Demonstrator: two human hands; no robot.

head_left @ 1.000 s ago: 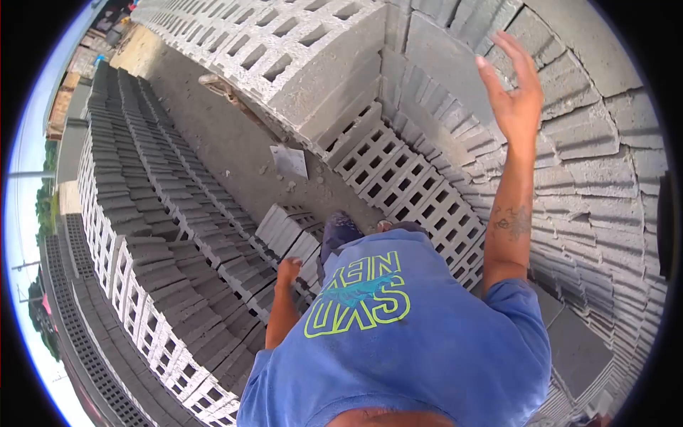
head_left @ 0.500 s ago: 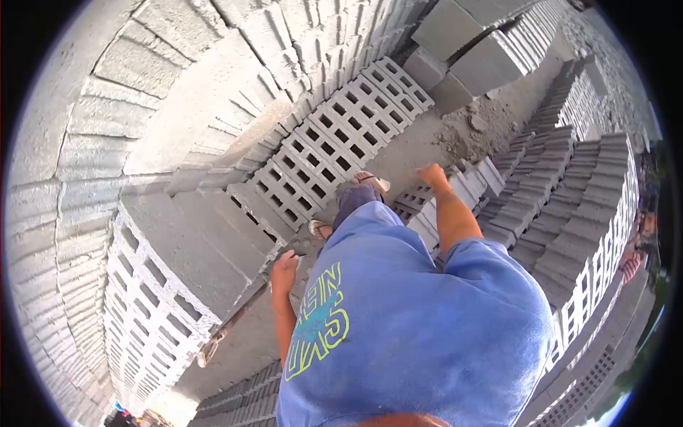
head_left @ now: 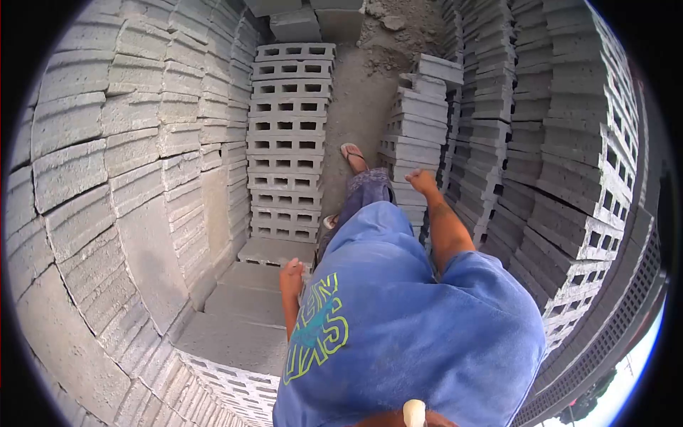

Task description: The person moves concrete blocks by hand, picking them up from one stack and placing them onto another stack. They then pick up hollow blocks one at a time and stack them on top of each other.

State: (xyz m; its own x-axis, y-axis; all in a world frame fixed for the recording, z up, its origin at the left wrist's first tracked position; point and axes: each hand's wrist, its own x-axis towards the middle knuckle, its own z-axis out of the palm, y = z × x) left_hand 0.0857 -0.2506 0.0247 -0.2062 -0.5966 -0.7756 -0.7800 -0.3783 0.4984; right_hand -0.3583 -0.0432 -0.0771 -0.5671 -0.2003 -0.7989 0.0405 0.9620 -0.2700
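My left hand (head_left: 292, 276), fingers curled and nothing showing in them, hangs at my side over grey concrete blocks (head_left: 245, 292) laid with their flat faces up. Ahead of it lies a long row of hollow blocks (head_left: 290, 146), their holes facing up. On the other side my right hand (head_left: 421, 181) is held out in a loose fist, with no object visible in it. In this view it overlaps the edge of a low stack of blocks (head_left: 420, 117).
A tall wall of stacked blocks (head_left: 99, 178) rises on the left. High block stacks (head_left: 562, 142) line the right. Between the rows runs a narrow dirt path (head_left: 348, 99), where my sandalled foot (head_left: 353, 158) stands. Rubble (head_left: 391, 25) and larger blocks (head_left: 295, 25) lie at the far end.
My view has turned, so the hollow-block row and path now run straight ahead. My feet have shifted in a step. Both hands stay without a block.
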